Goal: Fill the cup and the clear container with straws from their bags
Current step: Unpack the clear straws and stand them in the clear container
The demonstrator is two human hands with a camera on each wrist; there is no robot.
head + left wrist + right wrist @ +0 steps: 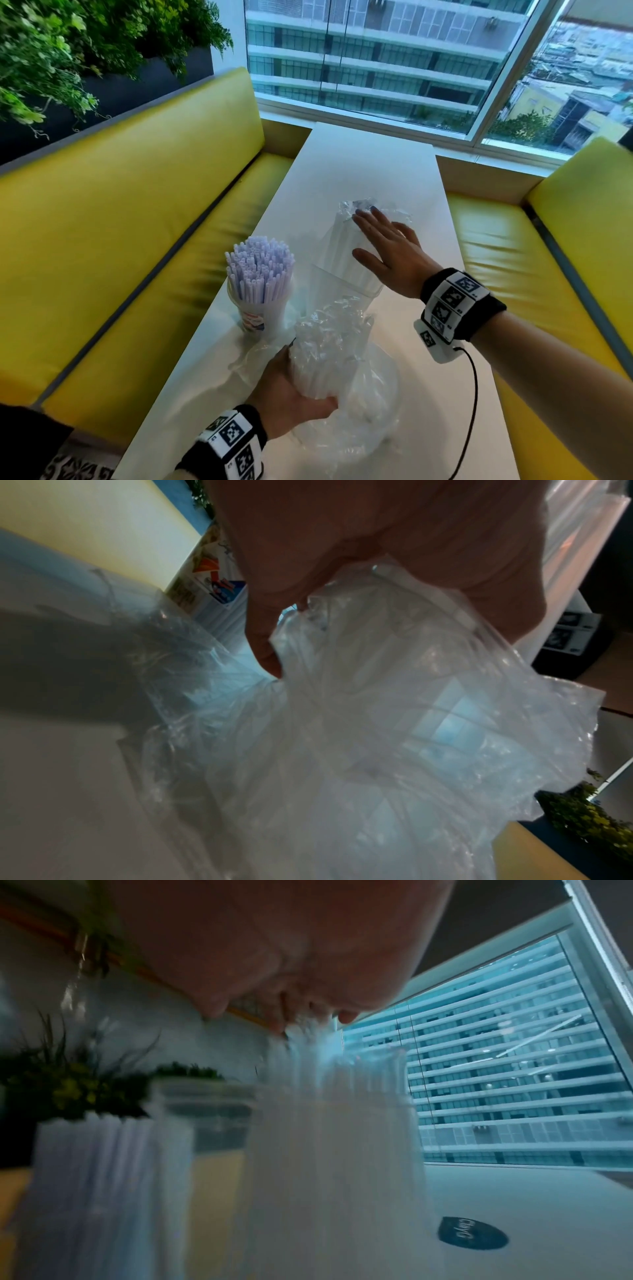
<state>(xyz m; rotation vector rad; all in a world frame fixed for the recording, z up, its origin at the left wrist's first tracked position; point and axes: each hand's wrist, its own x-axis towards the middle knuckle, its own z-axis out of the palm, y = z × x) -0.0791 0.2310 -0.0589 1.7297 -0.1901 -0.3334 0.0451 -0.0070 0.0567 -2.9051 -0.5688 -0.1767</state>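
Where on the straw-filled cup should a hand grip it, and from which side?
Grip the cup round its bare lower wall, from its left, probably. The straws fan out above the rim, and the crumpled bag in the left hand crowds its right.

One cup (259, 310) of many straws (257, 269), one clear container (346, 284), two plastic bags (342, 387), two hands (394, 255).
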